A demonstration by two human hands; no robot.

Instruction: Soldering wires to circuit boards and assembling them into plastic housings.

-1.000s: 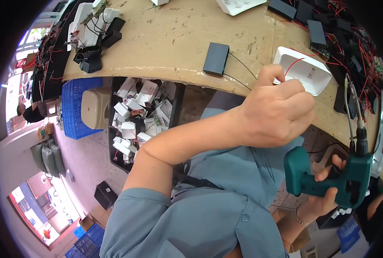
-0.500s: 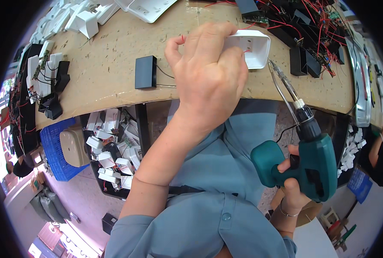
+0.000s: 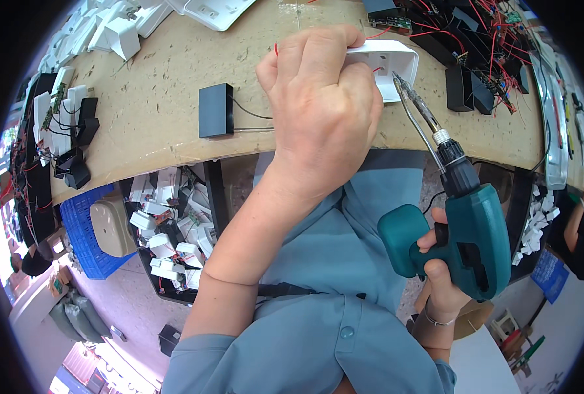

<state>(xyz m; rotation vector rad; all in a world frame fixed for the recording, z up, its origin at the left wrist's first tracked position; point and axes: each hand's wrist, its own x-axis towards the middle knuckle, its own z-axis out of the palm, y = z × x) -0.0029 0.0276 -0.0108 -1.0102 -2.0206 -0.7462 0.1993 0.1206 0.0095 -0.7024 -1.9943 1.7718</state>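
Black bin (image 3: 149, 279) under the table (image 3: 161, 85) holds a heap of white housings with wiring; a blue crate (image 3: 82, 243) stands just beside it. Left hand (image 3: 321, 108), knuckles up, is clamped on the white plastic housing (image 3: 390, 65) near the table's front edge. Right hand (image 3: 444, 279) grips the teal power screwdriver (image 3: 469, 236) below the table edge, bit tilted up, tip at the housing.

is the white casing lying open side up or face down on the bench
Open side up. The white casing shows its hollow inside with raised walls, the left hand pins it down, and the drill bit points into it.
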